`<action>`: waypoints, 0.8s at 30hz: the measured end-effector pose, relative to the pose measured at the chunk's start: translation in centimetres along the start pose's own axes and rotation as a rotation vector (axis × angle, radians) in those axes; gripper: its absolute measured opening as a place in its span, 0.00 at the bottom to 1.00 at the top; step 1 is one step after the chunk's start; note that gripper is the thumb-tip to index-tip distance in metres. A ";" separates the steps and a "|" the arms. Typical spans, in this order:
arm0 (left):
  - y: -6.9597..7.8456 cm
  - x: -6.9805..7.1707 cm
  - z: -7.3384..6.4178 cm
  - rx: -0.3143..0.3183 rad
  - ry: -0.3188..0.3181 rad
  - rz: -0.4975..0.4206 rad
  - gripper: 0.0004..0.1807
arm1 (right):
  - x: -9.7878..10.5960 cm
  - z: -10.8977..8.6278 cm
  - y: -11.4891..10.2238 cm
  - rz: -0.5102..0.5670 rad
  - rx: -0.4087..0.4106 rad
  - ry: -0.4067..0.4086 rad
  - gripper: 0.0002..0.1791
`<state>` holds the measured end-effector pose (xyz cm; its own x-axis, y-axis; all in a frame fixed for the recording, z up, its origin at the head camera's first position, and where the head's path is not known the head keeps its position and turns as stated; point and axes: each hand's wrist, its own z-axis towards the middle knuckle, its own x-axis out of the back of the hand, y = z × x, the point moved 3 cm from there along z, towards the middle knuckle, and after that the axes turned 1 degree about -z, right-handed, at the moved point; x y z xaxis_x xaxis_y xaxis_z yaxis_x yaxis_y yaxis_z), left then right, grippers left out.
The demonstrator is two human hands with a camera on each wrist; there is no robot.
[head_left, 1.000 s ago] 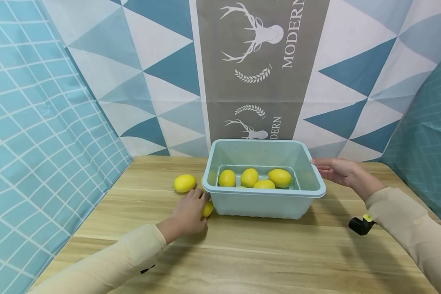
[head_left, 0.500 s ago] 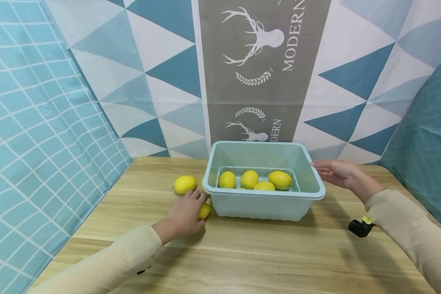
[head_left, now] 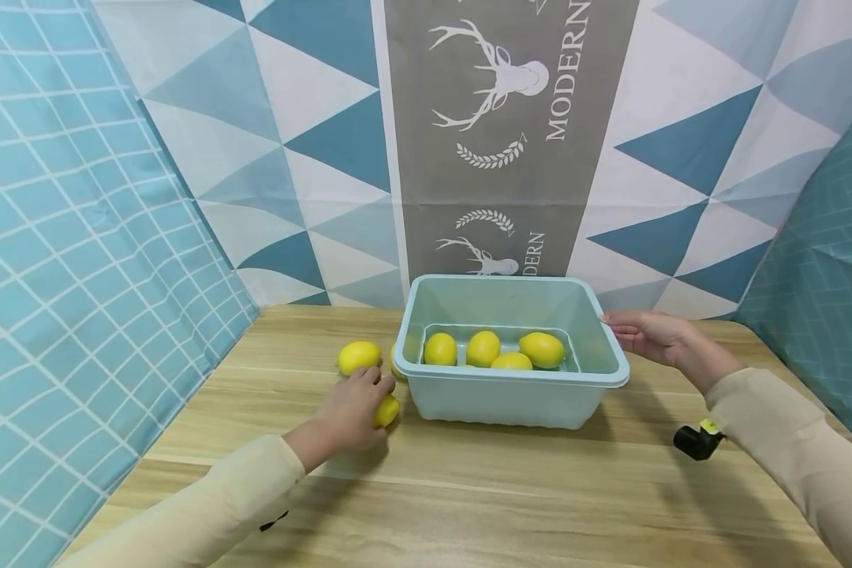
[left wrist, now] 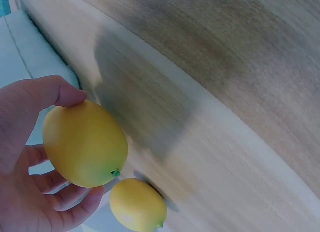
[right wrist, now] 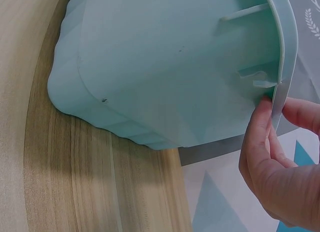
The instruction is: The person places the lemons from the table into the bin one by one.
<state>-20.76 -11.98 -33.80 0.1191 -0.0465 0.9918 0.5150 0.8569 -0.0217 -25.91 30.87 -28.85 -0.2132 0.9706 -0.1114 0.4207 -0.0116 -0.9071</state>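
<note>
My left hand (head_left: 351, 406) grips a lemon (left wrist: 85, 144) to the left of a light blue plastic bin (head_left: 497, 398). In the left wrist view the thumb lies on one side of this lemon and the fingers curl round the other. A second lemon (head_left: 359, 358) rests on the table just beyond the hand, and a third lemon (head_left: 397, 364) is partly hidden by the bin's left corner. Several lemons (head_left: 483, 348) lie inside the bin. At its right end my right hand (head_left: 653, 338) pinches the rim (right wrist: 284, 52) between thumb and fingers.
The bin stands on a wooden table (head_left: 468, 505), close to a patterned cloth (head_left: 497, 158) at the back. A blue checked cloth (head_left: 78, 237) borders the left side. A black device (head_left: 697, 440) shows beside the right sleeve.
My left hand has drawn the lemon a short way left, away from the bin's side. My right hand stays at the rim, and the lemons in the bin have not moved.
</note>
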 end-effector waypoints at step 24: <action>-0.9 3.7 0.3 0.029 0.031 0.053 0.28 | 0.2 0.0 0.0 -0.017 -0.013 -0.009 0.08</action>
<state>-21.02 -12.77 -30.11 0.1720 -0.0163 0.9850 0.4822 0.8733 -0.0698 -25.96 31.09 -28.88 -0.2281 0.9685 -0.0996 0.4282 0.0079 -0.9036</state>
